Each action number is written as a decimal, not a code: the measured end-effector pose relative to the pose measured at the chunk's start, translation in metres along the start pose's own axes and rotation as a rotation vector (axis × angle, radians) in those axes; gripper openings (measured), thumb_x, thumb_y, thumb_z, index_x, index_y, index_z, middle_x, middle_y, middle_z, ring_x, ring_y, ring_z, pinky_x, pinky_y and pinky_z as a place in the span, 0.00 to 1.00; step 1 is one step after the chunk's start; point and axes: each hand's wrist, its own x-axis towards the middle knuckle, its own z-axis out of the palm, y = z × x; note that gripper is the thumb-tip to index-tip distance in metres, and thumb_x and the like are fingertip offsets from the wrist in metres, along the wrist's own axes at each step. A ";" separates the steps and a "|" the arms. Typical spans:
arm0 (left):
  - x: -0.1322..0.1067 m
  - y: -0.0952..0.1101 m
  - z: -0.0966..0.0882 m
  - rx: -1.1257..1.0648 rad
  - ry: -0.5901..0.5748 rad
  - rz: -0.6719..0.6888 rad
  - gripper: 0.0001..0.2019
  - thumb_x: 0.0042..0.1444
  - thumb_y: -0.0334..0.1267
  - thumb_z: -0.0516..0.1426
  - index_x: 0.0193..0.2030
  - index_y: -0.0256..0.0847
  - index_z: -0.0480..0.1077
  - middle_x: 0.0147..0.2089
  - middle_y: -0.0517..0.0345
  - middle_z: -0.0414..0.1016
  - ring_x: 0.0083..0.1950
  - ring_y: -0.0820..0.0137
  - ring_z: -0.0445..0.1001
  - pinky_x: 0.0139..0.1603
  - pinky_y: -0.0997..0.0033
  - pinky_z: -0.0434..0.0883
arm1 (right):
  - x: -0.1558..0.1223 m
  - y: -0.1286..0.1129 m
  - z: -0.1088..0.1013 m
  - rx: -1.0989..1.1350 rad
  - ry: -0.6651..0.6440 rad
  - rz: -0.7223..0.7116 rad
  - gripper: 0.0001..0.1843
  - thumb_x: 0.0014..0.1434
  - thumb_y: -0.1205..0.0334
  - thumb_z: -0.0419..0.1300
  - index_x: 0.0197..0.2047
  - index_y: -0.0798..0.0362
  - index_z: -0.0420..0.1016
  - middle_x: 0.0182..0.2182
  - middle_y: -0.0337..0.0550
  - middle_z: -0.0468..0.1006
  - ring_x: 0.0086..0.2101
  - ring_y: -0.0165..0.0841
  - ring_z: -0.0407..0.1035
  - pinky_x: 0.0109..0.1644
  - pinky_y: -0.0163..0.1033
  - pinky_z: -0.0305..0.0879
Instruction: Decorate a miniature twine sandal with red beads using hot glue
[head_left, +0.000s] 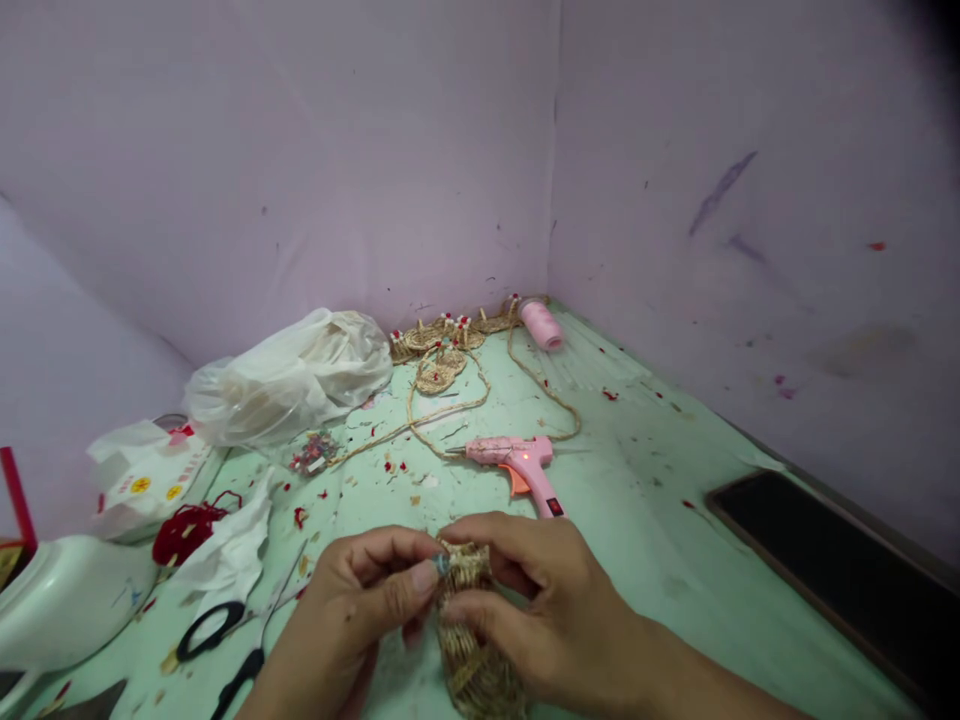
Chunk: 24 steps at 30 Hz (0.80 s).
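Both my hands meet low in the middle of the view over a small woven jute piece (471, 640). My left hand (352, 610) pinches its top edge with thumb and forefinger. From the other side my right hand (540, 600) grips the same piece, fingers curled round it. A pink glue gun (517, 462) lies on the green table (675, 520) just beyond my hands, its light on. Jute cord (450, 410) runs from there back to several small woven jute discs (439, 355) in the corner.
Black-handled scissors (225, 650) lie at the lower left beside white paper (232, 545) and a red knitted bit (184, 530). A clear plastic bag (292, 375), a pink thread spool (541, 323), a dark phone (832, 570) at right and a white object (67, 600) at left.
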 end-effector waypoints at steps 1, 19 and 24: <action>0.000 0.000 -0.003 0.142 0.027 0.097 0.08 0.43 0.40 0.62 0.28 0.38 0.75 0.23 0.59 0.71 0.24 0.76 0.66 0.24 0.78 0.64 | 0.002 0.000 -0.004 -0.070 -0.066 0.036 0.14 0.48 0.64 0.61 0.41 0.52 0.75 0.25 0.37 0.77 0.21 0.25 0.64 0.26 0.30 0.58; -0.001 0.001 0.000 1.517 0.051 0.936 0.17 0.46 0.25 0.48 0.40 0.41 0.71 0.34 0.56 0.73 0.35 0.66 0.69 0.56 0.44 0.51 | 0.012 0.005 -0.013 -0.478 -0.425 0.226 0.11 0.54 0.57 0.53 0.26 0.51 0.73 0.24 0.40 0.77 0.26 0.31 0.67 0.27 0.34 0.48; -0.002 -0.001 0.003 1.488 0.050 0.927 0.15 0.46 0.26 0.49 0.37 0.41 0.72 0.33 0.56 0.73 0.35 0.67 0.69 0.56 0.44 0.51 | 0.011 0.004 -0.014 -0.485 -0.439 0.221 0.09 0.53 0.59 0.54 0.28 0.51 0.73 0.26 0.41 0.78 0.28 0.32 0.69 0.27 0.35 0.48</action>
